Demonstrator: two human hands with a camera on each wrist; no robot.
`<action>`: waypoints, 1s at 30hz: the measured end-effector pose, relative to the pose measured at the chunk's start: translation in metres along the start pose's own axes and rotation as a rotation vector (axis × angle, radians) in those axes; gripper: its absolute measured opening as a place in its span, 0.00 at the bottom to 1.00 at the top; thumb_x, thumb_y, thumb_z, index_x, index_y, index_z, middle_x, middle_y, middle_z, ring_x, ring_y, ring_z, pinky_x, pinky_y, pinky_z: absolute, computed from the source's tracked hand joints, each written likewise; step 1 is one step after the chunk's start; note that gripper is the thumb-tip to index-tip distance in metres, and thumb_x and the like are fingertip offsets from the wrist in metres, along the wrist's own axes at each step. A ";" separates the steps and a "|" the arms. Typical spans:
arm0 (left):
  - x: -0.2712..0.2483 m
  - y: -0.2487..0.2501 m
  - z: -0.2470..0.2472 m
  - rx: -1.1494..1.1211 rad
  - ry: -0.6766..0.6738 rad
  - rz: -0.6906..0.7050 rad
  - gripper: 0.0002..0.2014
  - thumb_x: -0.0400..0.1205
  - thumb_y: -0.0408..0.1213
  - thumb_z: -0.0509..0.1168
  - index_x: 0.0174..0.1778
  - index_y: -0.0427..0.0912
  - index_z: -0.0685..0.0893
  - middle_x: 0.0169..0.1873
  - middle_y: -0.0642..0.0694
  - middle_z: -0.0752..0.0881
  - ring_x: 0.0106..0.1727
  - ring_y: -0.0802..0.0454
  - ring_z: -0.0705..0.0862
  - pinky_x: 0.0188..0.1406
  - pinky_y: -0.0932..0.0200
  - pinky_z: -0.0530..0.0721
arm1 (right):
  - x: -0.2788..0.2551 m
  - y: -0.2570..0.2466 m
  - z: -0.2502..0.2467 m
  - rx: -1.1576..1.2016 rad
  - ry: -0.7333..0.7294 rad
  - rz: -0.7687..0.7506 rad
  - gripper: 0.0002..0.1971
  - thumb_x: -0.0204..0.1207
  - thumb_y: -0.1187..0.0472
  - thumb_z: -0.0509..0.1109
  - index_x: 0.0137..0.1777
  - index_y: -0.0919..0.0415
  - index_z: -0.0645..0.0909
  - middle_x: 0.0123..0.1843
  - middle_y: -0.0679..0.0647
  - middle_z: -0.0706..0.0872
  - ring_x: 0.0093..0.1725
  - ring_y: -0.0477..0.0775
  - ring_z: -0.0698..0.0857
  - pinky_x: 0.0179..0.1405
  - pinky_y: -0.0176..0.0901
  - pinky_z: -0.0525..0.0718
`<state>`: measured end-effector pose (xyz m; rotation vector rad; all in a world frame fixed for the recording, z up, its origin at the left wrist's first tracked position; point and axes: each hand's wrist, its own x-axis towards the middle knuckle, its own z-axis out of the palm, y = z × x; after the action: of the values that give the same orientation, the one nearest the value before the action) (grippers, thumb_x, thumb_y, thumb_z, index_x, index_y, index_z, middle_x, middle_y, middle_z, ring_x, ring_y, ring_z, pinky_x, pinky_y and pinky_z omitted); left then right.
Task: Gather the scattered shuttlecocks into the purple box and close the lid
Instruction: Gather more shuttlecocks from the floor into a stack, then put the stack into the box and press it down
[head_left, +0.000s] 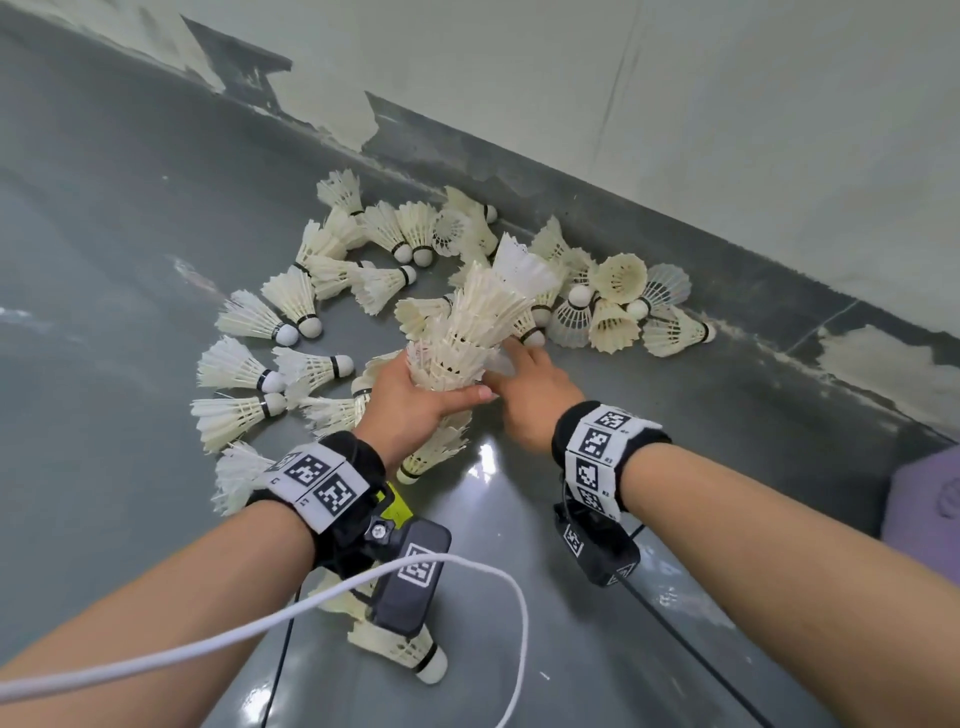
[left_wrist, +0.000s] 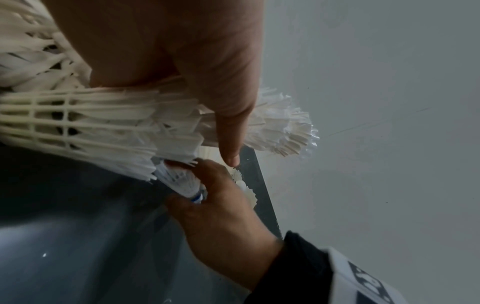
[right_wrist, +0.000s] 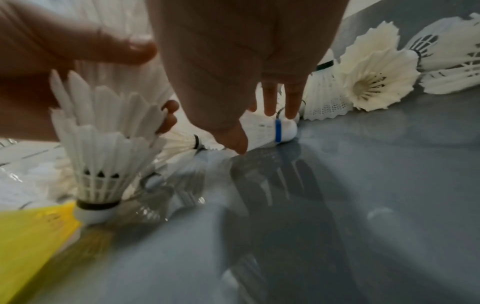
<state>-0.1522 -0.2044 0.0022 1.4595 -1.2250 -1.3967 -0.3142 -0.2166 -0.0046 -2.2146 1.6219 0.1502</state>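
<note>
Head view: shuttlecocks (head_left: 291, 322) lie scattered over the grey floor (head_left: 104, 208) along the wall (head_left: 675, 104), most still ungathered. A nested stack (head_left: 467, 332) stands clasped in the left hand (head_left: 410, 400), fingers curled round its lower end. Right hand (head_left: 530, 395) reaches just beside the stack; the wrist views show its thumb and fingers closing on a blue-banded shuttlecock (right_wrist: 270, 129) on the floor, directly under the fingertips. Purple box (head_left: 924, 493) shows only at the right edge, well apart; its lid is not visible. Judged early: collecting continues, boxing and closing remain.
</note>
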 end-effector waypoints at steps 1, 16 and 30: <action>-0.001 0.000 0.000 0.006 0.001 -0.001 0.28 0.64 0.32 0.82 0.60 0.38 0.84 0.50 0.46 0.91 0.52 0.52 0.89 0.51 0.59 0.86 | -0.002 0.002 0.003 0.020 0.021 0.039 0.18 0.77 0.60 0.65 0.68 0.52 0.75 0.82 0.57 0.57 0.79 0.66 0.59 0.74 0.60 0.66; -0.014 0.024 0.036 0.029 -0.084 -0.002 0.24 0.65 0.31 0.82 0.55 0.46 0.82 0.46 0.51 0.91 0.47 0.57 0.90 0.54 0.55 0.86 | -0.045 0.074 -0.096 0.935 0.895 0.386 0.14 0.79 0.41 0.61 0.36 0.47 0.76 0.41 0.49 0.87 0.48 0.54 0.88 0.57 0.57 0.86; -0.038 0.064 0.137 0.164 -0.476 0.090 0.27 0.65 0.36 0.82 0.57 0.52 0.79 0.51 0.57 0.88 0.52 0.61 0.86 0.61 0.56 0.83 | -0.139 0.111 -0.122 0.934 0.739 0.382 0.21 0.73 0.36 0.59 0.37 0.55 0.72 0.41 0.53 0.79 0.44 0.60 0.80 0.57 0.67 0.80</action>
<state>-0.2941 -0.1717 0.0578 1.1911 -1.7130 -1.6701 -0.4800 -0.1653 0.1234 -1.2531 1.8676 -1.1928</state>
